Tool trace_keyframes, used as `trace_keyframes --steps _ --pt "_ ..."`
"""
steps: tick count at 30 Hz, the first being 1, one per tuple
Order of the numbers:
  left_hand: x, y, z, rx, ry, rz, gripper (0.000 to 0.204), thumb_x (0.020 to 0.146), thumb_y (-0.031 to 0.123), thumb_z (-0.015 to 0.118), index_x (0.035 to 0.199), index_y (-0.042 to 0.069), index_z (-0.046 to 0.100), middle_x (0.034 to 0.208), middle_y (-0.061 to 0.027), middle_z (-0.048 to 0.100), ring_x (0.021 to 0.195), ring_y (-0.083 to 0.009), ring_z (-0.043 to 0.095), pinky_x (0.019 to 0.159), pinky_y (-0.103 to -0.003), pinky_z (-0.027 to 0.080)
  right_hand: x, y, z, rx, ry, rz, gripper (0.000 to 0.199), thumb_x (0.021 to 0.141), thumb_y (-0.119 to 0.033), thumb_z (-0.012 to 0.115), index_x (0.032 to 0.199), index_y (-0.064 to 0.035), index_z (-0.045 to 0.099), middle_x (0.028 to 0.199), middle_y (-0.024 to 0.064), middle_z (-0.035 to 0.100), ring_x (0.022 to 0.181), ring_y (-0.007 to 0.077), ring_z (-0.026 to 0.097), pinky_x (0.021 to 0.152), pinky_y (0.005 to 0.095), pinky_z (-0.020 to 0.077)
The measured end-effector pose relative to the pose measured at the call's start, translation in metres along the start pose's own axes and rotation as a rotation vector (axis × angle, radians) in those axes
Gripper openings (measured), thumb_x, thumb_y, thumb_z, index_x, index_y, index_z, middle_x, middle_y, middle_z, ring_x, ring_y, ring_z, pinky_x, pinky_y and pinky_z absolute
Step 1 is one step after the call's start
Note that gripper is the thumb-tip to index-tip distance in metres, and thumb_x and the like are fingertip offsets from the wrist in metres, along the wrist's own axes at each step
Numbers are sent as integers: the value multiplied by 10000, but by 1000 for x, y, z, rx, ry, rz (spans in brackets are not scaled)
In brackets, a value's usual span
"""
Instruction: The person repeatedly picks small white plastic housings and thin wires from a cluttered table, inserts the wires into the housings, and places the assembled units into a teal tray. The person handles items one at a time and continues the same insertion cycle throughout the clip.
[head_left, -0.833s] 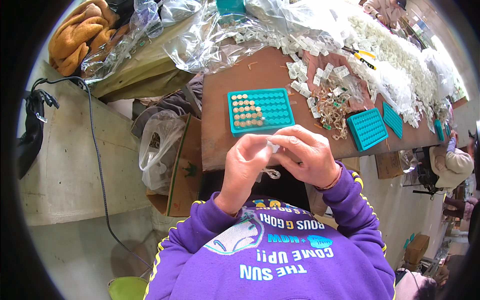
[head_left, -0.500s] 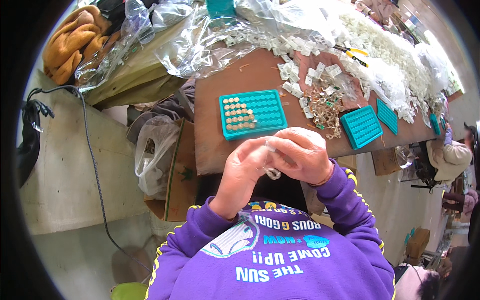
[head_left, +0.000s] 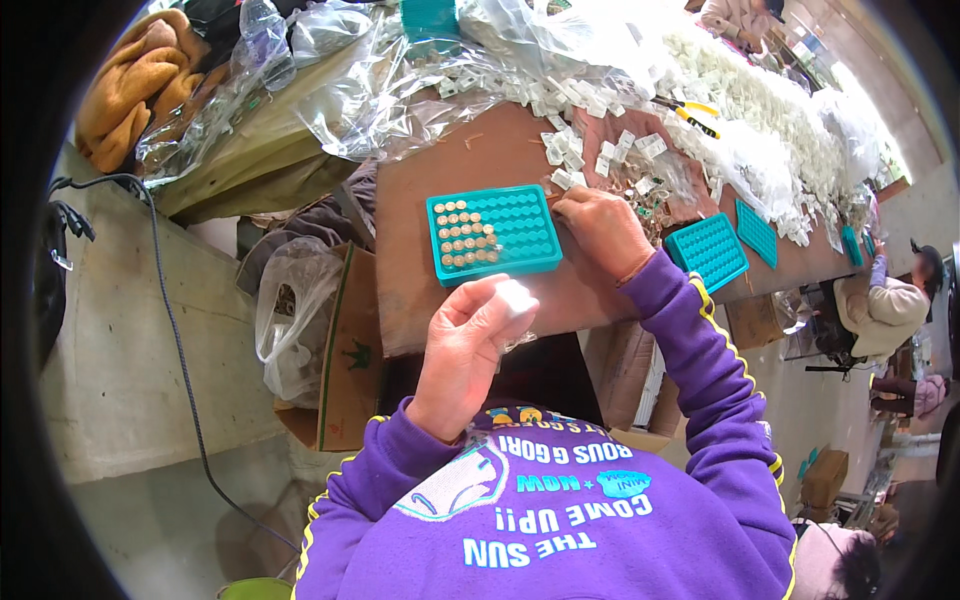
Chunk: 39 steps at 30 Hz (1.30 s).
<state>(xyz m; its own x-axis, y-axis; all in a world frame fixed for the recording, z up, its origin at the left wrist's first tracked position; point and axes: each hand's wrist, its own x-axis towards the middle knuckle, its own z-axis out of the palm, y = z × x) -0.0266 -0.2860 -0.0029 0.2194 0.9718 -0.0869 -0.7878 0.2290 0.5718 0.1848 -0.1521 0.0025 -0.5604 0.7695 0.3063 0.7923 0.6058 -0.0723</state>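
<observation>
My left hand [head_left: 465, 325] is closed in a pinch round a small white plastic piece [head_left: 516, 296], raised in front of the table's near edge. Light washes out the piece's details. My right hand [head_left: 610, 232] rests at the tabletop, its fingertips pressed together beside the right end of a teal tray [head_left: 536, 262]. Whatever lies between those fingertips is too small to name. Several round gold-coloured pieces [head_left: 466, 244] sit in rows on the tray's left side. Partly behind my right hand lies a heap of thin copper-coloured bits [head_left: 650, 208].
Loose white plastic pieces [head_left: 565, 150] lie beyond the tray, with a larger white heap [head_left: 780, 130] at the far right. Yellow-handled pliers [head_left: 698, 120] rest there. Another teal tray [head_left: 706, 252] lies right. Cardboard box [head_left: 350, 345] stands left below the table; co-workers [head_left: 885, 310] are further right.
My right hand has left my left hand and moved forward to the tabletop beside the tray. My left hand keeps the white piece and has shifted slightly left.
</observation>
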Motion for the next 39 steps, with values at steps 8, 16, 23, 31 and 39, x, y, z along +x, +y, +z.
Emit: trace_keyframes --steps 8,16,23,31,39 --pt "-4 7 -6 32 -21 -15 272 975 116 573 1227 20 539 1096 -129 639 1038 -240 650 879 -395 559 3 0 1 -106 3 -201 123 749 -81 611 869 -57 598 839 113 611 838 283 649 739 384 527" --pt "-7 7 -6 -59 -30 16 270 962 99 586 1217 28 532 1115 -126 624 1056 -258 627 889 -398 541 14 4 5 125 151 35 65 792 -61 595 842 -33 626 827 128 649 802 324 659 714 410 533" --pt "-3 6 -8 -130 -35 -11 258 964 111 589 1200 20 536 1108 -117 617 1055 -246 623 911 -381 526 -17 -52 -49 862 168 343 131 823 -10 683 952 14 685 865 88 711 767 113 666 700 237 526" --pt "-1 2 -1 -71 -16 -70 277 981 161 577 1206 1 550 1054 -89 626 984 -173 617 916 -350 512 -36 -96 -49 1445 95 374 37 869 38 648 891 11 637 902 50 646 853 107 609 794 240 482" --pt "-1 2 4 -73 -8 -82 275 978 167 586 1191 -7 572 1032 -76 629 904 -131 595 861 -316 503 -45 -102 -36 1357 216 388 37 879 26 641 896 3 617 906 37 607 842 99 577 784 242 467"
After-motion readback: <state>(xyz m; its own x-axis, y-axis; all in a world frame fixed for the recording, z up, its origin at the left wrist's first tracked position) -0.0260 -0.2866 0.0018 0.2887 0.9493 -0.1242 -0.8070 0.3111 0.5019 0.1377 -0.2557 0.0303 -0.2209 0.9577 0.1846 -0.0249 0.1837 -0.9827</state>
